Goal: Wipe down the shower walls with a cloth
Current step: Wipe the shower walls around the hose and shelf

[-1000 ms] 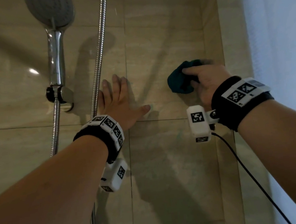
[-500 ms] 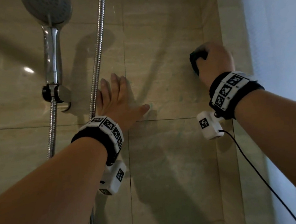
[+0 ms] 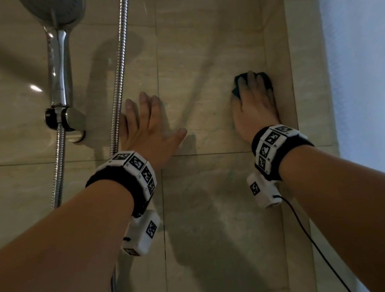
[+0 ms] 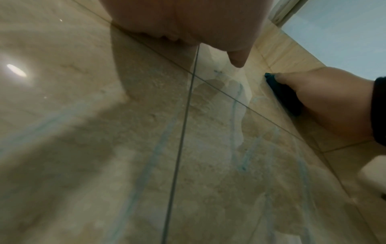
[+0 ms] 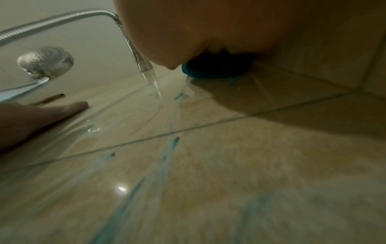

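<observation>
A dark teal cloth (image 3: 236, 90) lies against the beige tiled shower wall (image 3: 201, 50), close to the right corner. My right hand (image 3: 253, 103) lies flat over it, fingers stretched upward, pressing it to the tile. The left wrist view shows the cloth (image 4: 286, 95) squeezed under my right hand (image 4: 334, 102). From the right wrist the cloth (image 5: 208, 71) peeks out beneath the palm. My left hand (image 3: 147, 124) rests flat on the wall with fingers spread, empty, beside the hose. Bluish wet streaks (image 4: 146, 165) run down the tiles.
A chrome shower head (image 3: 55, 6) sits in its wall holder (image 3: 64, 115) at upper left. Its metal hose (image 3: 118, 66) hangs just left of my left hand. A pale frosted panel (image 3: 366, 58) closes the right side. A black cable (image 3: 313, 240) trails from my right wrist.
My right hand carried the bunched cloth rightward to the corner, then flattened over it on the wall. My left hand stayed planted on the tile.
</observation>
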`<state>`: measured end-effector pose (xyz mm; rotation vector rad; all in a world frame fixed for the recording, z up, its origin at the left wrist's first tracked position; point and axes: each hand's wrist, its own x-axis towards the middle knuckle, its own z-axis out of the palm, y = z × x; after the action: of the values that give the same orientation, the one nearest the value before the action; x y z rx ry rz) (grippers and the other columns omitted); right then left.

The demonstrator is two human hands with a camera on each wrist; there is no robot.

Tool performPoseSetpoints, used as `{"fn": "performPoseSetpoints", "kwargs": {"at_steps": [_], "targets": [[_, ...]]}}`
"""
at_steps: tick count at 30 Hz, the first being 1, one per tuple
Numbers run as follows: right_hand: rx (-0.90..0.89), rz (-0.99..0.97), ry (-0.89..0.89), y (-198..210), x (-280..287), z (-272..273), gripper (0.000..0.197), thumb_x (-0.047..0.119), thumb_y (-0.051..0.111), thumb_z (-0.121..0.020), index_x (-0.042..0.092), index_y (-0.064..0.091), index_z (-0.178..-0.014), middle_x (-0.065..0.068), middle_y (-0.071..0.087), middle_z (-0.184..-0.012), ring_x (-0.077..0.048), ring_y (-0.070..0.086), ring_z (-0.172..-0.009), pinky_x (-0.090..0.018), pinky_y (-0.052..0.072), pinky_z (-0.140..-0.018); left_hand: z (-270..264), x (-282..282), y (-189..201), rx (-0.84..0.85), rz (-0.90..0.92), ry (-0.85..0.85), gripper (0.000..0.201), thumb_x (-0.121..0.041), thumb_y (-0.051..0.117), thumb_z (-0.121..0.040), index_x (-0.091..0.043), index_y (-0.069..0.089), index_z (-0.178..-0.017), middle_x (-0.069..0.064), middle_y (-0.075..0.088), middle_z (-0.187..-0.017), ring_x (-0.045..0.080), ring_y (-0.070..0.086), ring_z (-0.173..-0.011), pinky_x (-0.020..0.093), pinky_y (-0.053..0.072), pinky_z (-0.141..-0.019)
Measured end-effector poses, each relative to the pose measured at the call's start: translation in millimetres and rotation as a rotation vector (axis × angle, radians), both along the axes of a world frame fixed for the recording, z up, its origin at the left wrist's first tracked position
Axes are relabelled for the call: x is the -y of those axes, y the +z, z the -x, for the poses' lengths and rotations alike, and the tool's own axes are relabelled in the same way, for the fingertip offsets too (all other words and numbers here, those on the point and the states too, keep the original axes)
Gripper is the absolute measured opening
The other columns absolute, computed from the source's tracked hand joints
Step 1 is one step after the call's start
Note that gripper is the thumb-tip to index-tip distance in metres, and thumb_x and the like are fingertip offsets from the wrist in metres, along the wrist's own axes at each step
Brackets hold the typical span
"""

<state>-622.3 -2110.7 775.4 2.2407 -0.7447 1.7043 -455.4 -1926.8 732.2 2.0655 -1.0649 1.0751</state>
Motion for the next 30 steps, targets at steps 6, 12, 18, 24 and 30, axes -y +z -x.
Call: {"fn": "performPoseSetpoints", "kwargs": {"at_steps": [6, 12, 18, 24, 30], "targets": [[0.022, -0.063, 0.095, -49, -2, -2, 0.060, 0.043, 0.021, -0.110, 0.018, 0.014, -0.164, 0.000, 0.000, -0.173, -0.018, -0.003, -0.158, -0.040, -0.005, -0.128, -4, 1, 1, 0.004, -0.001, 0.011, 0.102, -0.084, 0.027, -0.091, -0.028, -0.020, -0.162, -0.005, -0.033, -0.168, 0.027, -0.034, -0.153, 0.049, -0.019, -0.125], [-0.022, -0.054, 0.118, -100, 0, 1, 0.054, 0.029, 0.025, -0.111, 0.021, 0.018, -0.163, 0.005, 0.006, -0.172, -0.013, -0.002, -0.158, -0.038, -0.001, -0.128, -2, 0, 0, -0.004, -0.001, 0.009, 0.098, -0.082, 0.027, -0.094, -0.028, -0.018, -0.163, -0.005, -0.032, -0.169, 0.027, -0.033, -0.154, 0.048, -0.019, -0.125], [-0.067, -0.012, 0.057, -60, 4, 7, 0.062, 0.013, 0.035, -0.105, 0.018, 0.016, -0.164, 0.000, 0.005, -0.172, -0.020, 0.002, -0.158, -0.040, 0.007, -0.129, -1, 1, 0, 0.001, 0.015, 0.006, 0.089, -0.074, 0.026, -0.100, -0.027, -0.014, -0.164, -0.004, -0.029, -0.170, 0.028, -0.032, -0.154, 0.049, -0.018, -0.125], [-0.069, -0.009, 0.020, 42, -1, 8, 0.060, 0.010, 0.037, -0.106, 0.014, 0.018, -0.163, -0.007, 0.009, -0.172, -0.028, 0.008, -0.158, -0.045, 0.013, -0.128, 0, 3, -5, 0.029, 0.042, 0.021, 0.082, -0.066, 0.025, -0.105, -0.027, -0.016, -0.165, -0.005, -0.030, -0.170, 0.026, -0.032, -0.154, 0.046, -0.021, -0.125], [-0.046, 0.064, 0.045, 52, 5, 3, 0.067, -0.003, 0.040, -0.099, 0.012, 0.022, -0.162, -0.008, 0.012, -0.171, -0.028, 0.009, -0.157, -0.042, 0.012, -0.128, -3, 5, -5, 0.036, 0.044, 0.037, 0.084, -0.068, 0.022, -0.102, -0.028, -0.017, -0.164, -0.005, -0.031, -0.169, 0.025, -0.034, -0.153, 0.046, -0.021, -0.124]]}}
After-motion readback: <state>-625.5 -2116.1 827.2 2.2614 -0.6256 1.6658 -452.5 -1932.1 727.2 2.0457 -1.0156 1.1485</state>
